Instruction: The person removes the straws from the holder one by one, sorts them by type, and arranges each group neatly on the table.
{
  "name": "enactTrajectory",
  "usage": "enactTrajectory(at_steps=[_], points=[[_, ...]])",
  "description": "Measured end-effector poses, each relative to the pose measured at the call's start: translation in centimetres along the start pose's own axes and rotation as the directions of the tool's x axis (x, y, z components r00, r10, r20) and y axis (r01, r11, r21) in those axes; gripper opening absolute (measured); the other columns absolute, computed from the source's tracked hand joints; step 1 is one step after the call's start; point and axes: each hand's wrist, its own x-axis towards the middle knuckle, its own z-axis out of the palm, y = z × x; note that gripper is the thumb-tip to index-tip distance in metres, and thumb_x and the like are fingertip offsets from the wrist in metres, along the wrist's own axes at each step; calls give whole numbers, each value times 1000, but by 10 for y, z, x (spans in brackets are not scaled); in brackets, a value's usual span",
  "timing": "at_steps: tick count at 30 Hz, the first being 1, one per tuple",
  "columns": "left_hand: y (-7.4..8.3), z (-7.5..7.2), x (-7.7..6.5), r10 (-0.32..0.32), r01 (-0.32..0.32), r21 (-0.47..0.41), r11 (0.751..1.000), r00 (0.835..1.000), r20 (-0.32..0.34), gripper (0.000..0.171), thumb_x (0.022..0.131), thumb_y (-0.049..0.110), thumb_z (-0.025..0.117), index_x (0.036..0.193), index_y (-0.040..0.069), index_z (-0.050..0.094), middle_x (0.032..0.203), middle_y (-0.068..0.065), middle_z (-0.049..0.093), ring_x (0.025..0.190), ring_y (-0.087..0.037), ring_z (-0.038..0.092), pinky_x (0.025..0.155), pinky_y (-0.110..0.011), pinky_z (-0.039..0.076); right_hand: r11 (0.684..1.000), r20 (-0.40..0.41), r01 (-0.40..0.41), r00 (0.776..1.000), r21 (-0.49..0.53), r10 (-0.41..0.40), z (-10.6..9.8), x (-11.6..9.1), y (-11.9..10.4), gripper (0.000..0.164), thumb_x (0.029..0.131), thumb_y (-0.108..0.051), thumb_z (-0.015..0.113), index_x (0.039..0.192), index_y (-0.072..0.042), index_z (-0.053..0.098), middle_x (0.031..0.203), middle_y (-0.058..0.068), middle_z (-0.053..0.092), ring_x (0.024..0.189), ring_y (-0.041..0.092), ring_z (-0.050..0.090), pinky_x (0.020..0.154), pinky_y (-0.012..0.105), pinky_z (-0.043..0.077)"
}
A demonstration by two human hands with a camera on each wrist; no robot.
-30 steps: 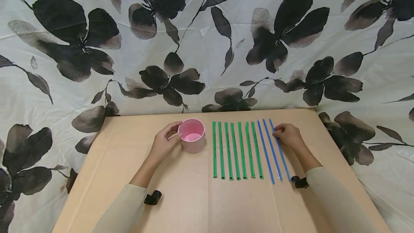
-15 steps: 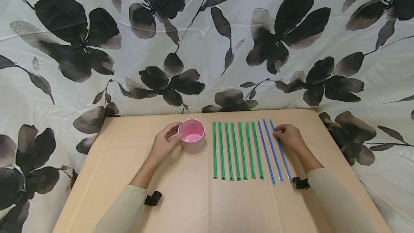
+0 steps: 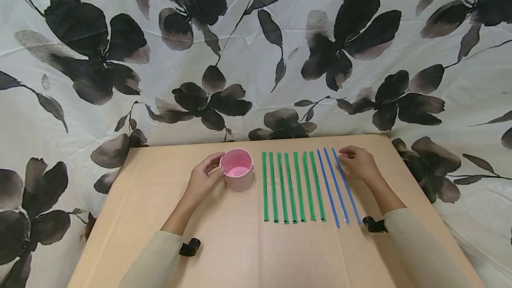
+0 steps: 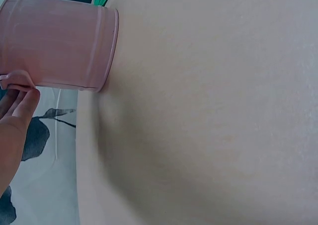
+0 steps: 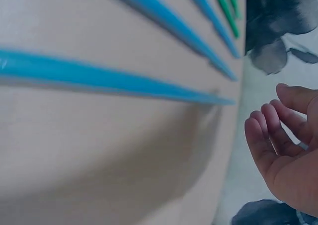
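Observation:
A small pink bucket (image 3: 237,170) stands upright on the table, left of the straws. At its left side my left hand (image 3: 206,177) holds it, with the fingertips on the small side lug (image 4: 19,79) in the left wrist view. Several green straws (image 3: 291,188) lie side by side in a row, with three blue straws (image 3: 336,186) to their right. Over the far end of the rightmost blue straw (image 5: 124,81) hovers my right hand (image 3: 358,163). Its fingers are loosely bent with nothing between them, apart from the straw in the right wrist view.
The light brown table (image 3: 224,252) reaches back to a white cloth (image 3: 256,70) with dark flowers, hanging behind it. A black wrist camera (image 3: 190,247) sits at the left cuff, another black wrist camera (image 3: 375,225) at the right cuff.
My right hand has shifted slightly right and away from the rightmost blue straw, its fingers loosening. The left hand, bucket and straws keep their places.

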Motion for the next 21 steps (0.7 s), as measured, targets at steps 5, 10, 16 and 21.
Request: enactTrajectory(at_steps=[5,10,16,21], points=[[8,0,-4,-16,16,-14,1000,1000,3,45,91,2,63,134,4,53,135,-20,56,122,-37,56,105,-34,48,998,-59,70,996,7,-69,-6,0,-18,25,94,-26,63,113,-10,67,104,12,69,100,33,65,81,47,55],[30,1,-8,-47,47,-12,999,999,16,46,91,0,62,135,-4,50,135,-25,54,123,-41,53,106,-46,46,997,-63,74,995,33,-72,-9,-5,-33,32,94,-36,61,116,-12,67,103,9,70,97,28,64,75,36,54],[32,0,-9,-30,30,-5,1000,1000,8,45,91,-1,62,134,-6,50,134,-27,54,121,-43,54,104,-39,49,995,-55,81,996,58,-77,-11,-6,-41,37,95,-40,59,118,-12,66,106,8,70,99,27,63,78,34,53],[33,1,-9,-31,31,0,1000,999,11,46,91,3,62,134,-6,50,135,-28,53,123,-44,53,104,-38,49,994,-60,87,995,66,-84,-14,-7,-46,34,95,-38,59,118,-14,65,107,8,70,101,27,64,77,33,53]])
